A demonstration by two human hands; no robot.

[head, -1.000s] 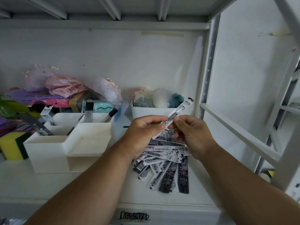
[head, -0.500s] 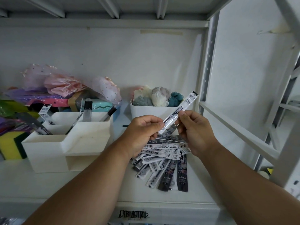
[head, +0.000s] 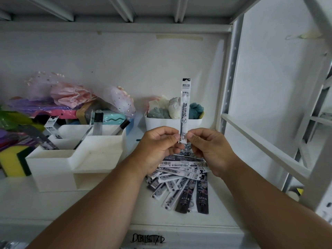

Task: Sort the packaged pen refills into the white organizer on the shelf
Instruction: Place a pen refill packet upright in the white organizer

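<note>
- The white shelf (head: 53,209) carries everything; black lettering marks its front edge.
- A white organizer (head: 75,162) stands left of the middle, a few packaged refills upright in its back compartments.
- A fanned pile of packaged pen refills (head: 181,184) lies flat toward the front edge, right of the organizer.
- A small white bin (head: 161,124) of soft bundled cloths sits at the back near the right upright.
- A yellow and green sponge (head: 12,162) rests by the left edge, with pink and purple bags (head: 71,94) heaped at the back left.
</note>
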